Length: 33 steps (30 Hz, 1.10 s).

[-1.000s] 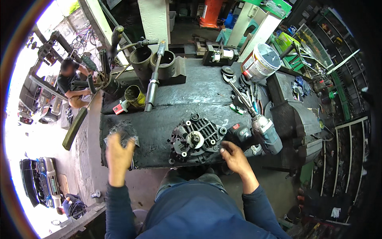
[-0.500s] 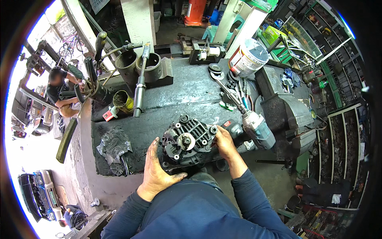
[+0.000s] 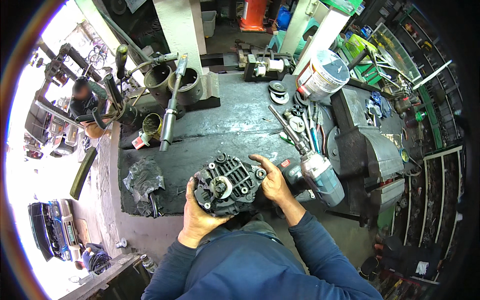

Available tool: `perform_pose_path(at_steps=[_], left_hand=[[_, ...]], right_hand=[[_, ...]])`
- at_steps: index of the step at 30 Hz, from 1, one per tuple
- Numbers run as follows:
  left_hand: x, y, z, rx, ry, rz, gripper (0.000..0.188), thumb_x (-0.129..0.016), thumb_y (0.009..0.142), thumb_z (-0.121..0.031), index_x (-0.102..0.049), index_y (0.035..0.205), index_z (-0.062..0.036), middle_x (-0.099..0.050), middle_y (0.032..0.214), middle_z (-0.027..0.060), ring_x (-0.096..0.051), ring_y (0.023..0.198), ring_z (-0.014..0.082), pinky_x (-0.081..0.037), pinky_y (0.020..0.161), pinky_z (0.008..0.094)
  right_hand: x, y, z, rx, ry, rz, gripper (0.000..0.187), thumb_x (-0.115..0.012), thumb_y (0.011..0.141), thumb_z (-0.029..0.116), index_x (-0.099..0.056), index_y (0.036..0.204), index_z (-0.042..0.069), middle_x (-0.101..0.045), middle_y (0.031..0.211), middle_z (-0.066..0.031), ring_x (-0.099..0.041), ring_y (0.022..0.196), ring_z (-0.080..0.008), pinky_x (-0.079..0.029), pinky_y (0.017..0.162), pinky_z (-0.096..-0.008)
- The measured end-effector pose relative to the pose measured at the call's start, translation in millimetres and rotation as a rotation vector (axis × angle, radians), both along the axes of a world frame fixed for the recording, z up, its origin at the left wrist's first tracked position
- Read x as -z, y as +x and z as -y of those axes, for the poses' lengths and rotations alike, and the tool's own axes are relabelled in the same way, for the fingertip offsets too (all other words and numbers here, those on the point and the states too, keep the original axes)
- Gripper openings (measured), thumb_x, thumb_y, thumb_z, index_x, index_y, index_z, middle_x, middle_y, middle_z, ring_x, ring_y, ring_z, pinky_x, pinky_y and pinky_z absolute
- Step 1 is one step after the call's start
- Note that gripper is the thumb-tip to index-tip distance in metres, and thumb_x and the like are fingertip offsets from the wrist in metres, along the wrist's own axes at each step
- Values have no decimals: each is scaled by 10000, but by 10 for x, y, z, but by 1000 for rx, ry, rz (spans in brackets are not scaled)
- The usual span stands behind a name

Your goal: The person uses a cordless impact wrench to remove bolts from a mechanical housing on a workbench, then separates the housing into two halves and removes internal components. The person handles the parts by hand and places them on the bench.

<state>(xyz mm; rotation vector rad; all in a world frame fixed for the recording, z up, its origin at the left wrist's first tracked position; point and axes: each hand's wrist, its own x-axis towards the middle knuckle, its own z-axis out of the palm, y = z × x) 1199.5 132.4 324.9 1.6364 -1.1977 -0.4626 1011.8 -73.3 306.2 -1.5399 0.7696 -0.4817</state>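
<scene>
At the near edge of the bench is an alternator, its finned, greasy face turned up and a round shaft end showing at its middle. My left hand grips its left and near side, fingers along the housing and thumb underneath. Against the right side rests my right hand, with one finger reaching past a bolt lug; its other fingers are partly hidden. A cordless impact wrench with a long socket lies just right of that hand.
Pulleys, hand tools and a white bucket stand farther back. A long bar tool leans on metal cylinders at left. A crumpled plastic bag lies near left. At far left a person crouches.
The alternator has shifted slightly left against my left palm, whose thumb now goes under it. My right hand's finger has stretched out above the lug. The whole view has turned a little.
</scene>
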Motion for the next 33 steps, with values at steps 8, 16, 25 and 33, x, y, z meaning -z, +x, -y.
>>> perform_pose_path(at_steps=[8, 16, 25, 33], left_hand=[[109, 103, -6, -66, -75, -55, 1423, -1092, 500, -301, -255, 1617, -27, -590, 1474, 232, -640, 1328, 373, -528, 1121, 455], [-20, 249, 72, -6, -146, -263, 1430, -1091, 514, -349, -255, 1623, -9, -632, 1445, 218, -652, 1319, 324, -517, 1138, 441], [-775, 368, -87, 178, -40, -758, 1324, -1110, 498, -268, -342, 1544, -2, -562, 1479, 152, -580, 1332, 253, -453, 1176, 426], [-800, -33, -179, 283, 234, -1577, 1041, -988, 783, -206, -345, 1558, 57, -553, 1491, 158, -524, 1399, 250, -411, 1221, 413]], right_hand=[[47, 99, -40, 8, -21, 170, 742, -688, 1057, 428, -440, 1594, -20, -597, 1489, -128, -601, 1189, -161, -467, 1065, -321], [-426, 229, -154, 99, 23, 111, 577, -570, 1086, 153, -419, 1605, -48, -556, 1461, -108, -468, 1279, -168, -371, 1092, -307], [-1632, 187, -672, 344, -135, -72, 227, -622, 1049, 42, -708, 1239, -49, -630, 855, 48, -505, 781, -26, -404, 681, -207], [-2027, -79, -945, 408, -156, -283, 181, -697, 1012, 141, -723, 1000, -37, -613, 812, 39, -500, 750, -44, -399, 678, -225]])
